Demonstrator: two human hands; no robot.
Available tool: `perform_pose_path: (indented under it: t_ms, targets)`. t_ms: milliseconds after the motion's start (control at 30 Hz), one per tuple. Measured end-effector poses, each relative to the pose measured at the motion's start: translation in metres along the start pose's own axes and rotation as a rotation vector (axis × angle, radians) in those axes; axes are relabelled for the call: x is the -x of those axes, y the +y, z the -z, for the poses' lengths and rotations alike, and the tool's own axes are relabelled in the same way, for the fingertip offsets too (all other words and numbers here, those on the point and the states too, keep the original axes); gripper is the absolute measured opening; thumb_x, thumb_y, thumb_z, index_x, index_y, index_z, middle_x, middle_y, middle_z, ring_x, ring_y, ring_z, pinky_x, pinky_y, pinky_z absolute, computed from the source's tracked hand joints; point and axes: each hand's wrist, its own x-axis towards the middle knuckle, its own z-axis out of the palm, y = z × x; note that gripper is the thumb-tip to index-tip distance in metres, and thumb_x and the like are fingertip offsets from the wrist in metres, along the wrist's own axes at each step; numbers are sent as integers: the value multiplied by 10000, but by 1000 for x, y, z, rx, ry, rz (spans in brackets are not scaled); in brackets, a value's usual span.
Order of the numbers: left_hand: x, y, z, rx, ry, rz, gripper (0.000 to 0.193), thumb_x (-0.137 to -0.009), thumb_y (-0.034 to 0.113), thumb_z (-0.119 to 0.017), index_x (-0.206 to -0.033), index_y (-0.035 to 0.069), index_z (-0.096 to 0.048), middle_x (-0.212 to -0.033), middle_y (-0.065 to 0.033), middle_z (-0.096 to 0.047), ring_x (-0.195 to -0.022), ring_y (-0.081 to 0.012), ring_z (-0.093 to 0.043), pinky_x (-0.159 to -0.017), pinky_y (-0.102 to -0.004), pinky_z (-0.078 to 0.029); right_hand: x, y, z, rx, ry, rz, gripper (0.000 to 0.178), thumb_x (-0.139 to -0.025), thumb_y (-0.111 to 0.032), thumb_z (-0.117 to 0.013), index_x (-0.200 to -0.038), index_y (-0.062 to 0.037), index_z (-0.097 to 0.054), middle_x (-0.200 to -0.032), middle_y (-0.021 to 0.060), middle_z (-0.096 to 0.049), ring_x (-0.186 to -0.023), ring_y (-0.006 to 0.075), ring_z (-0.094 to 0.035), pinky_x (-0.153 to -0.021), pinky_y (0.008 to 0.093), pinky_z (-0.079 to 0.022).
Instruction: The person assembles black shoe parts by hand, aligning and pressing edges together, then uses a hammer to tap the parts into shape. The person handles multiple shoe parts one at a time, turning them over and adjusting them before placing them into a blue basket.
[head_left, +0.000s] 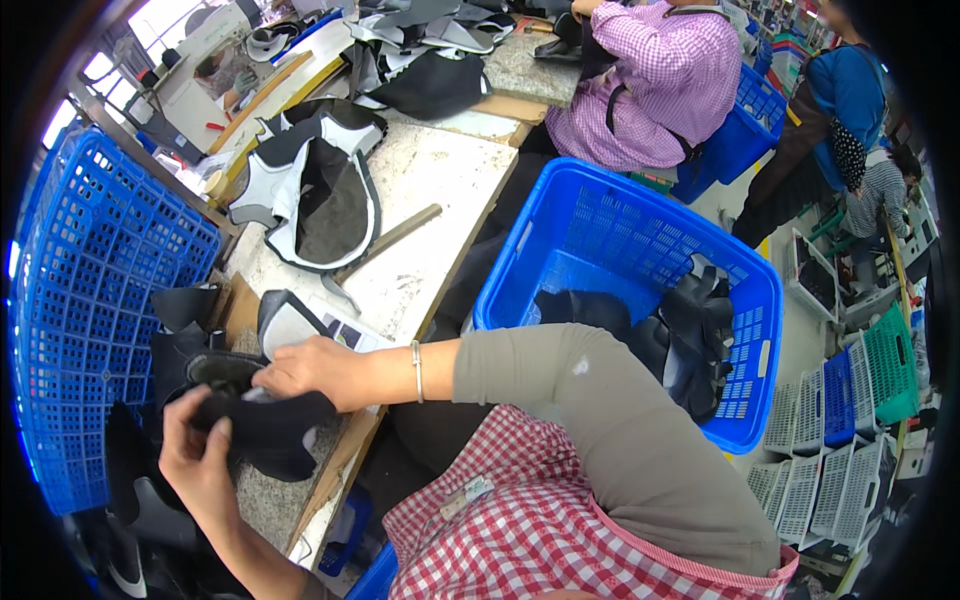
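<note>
A dark shoe upper (280, 430) is held over the near end of the workbench, its black outer side towards me. My left hand (197, 455) pinches its left edge between thumb and fingers. From the right, my right hand (318, 372) grips the upper edge of the same piece, its fingertips partly hidden behind the material. A black piece with a pale grey lining (288, 322) lies just beyond my right hand. More dark shoe pieces (180, 345) are heaped left of my hands, against a blue crate (100, 300).
On the white bench top (410, 290) lie white-lined shoe uppers (330, 205) and a thin wooden stick (395, 240). A blue basket (630, 200) holding black pieces stands to the right. Beyond it sits a person in a checked shirt (650, 85); another person (845, 95) stands farther right.
</note>
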Motion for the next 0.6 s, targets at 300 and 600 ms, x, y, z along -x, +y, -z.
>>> perform_pose_path:
  t_ms: [300, 600]
  targets:
    - [107, -58, -108, -108, -188, -418, 514, -831, 124, -819, -1287, -20, -630, -1290, -239, -611, -1257, -436, -531, -1098, -536, -389, -31, 21, -33, 46, 186, -451, 172, -945, -123, -645, -1115, -140, -630, -854, 114, -671, -843, 351, -667, -759, 477, -518]
    - [79, -131, -125, 5, -181, -52, 753, -957, 270, -702, -1536, -54, -346, -1570, -348, -287, -1434, -496, -286, -1225, -540, -168, -45, -31, -32, -34, 194, -235, 71, -909, -152, -722, -956, -99, -733, -823, 74, -703, -790, 299, -666, -689, 424, -539]
